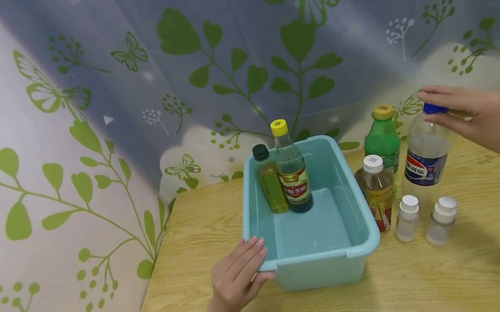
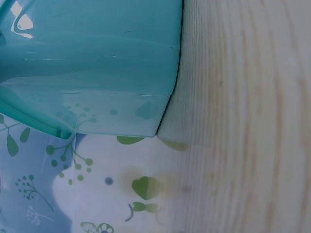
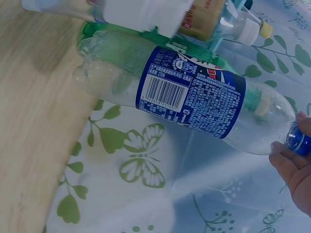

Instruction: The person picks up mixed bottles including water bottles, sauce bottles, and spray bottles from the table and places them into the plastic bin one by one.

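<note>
Left hand (image 1: 241, 271) gripped the front-left corner of the pale blue tub (image 1: 311, 259), fingers over the rim, thumb outside below it. Right hand (image 1: 483, 109) had the blue cap (image 1: 435, 108) of the clear bottle (image 1: 425, 160) between thumb and fingers; grip was narrow, at the very top. Clear bottle was right of the tub, toward the counter's back edge, roughly upright; couldn't tell whether its base touched the counter (image 1: 194, 235). It carried a blue label (image 3: 192, 92), with barcode and small white print on the side facing the right wrist. Tub sat on the counter, in from the left edge, its far end near the back edge. Two bottles stood inside against the left part: a slim dark-capped bottle (image 1: 273, 187) with yellow-green liquid, tilted a bit, and right beside it a yellow-capped bottle (image 1: 294, 184) with dark liquid and a red-and-yellow label. Outside, just right of the tub: a white-capped brown bottle (image 1: 378, 193), a green bottle (image 1: 380, 140) with a yellow cap behind it nearer the back edge, and two small white-capped bottles, one (image 1: 406, 220) nearer the tub, the other (image 1: 440, 223) farther toward the counter's right. Leaf-and-butterfly curtain (image 1: 218, 50) ran along the back and left edges.
</note>
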A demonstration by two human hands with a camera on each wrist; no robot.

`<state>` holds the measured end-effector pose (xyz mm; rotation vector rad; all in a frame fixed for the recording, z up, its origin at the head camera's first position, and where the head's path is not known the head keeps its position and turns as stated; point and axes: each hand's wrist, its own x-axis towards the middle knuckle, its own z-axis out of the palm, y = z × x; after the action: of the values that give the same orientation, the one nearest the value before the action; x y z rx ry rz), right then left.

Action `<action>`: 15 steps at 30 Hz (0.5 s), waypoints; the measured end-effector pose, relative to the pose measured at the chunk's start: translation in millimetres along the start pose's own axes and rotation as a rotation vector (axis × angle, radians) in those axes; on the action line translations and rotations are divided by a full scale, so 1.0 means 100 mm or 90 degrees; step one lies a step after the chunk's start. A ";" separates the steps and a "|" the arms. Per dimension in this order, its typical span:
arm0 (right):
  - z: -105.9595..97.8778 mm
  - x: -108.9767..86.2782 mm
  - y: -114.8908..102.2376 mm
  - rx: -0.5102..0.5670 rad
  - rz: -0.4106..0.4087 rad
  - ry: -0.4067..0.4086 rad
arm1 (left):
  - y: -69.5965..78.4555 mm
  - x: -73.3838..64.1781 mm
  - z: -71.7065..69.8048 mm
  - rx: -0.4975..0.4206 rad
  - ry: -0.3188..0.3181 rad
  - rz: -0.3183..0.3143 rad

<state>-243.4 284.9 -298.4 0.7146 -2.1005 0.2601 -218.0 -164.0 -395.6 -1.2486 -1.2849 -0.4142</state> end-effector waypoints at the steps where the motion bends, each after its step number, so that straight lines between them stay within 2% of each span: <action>1: -0.02 0.02 0.00 0.000 -0.003 0.001 | 0.00 0.00 0.00 -0.001 0.000 0.000; 7: -0.10 0.15 -0.01 0.038 -0.033 0.050 | 0.00 -0.02 0.00 -0.004 -0.002 -0.004; 10: -0.15 0.19 -0.04 0.058 -0.029 0.064 | 0.01 -0.03 0.00 -0.007 -0.004 -0.007; 15: -0.26 0.26 -0.09 0.048 -0.006 0.048 | 0.01 -0.03 0.01 -0.007 -0.003 -0.007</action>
<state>-232.6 278.8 -263.1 0.7481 -2.0249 0.3578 -218.6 -164.3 -398.5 -1.2535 -1.2951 -0.4269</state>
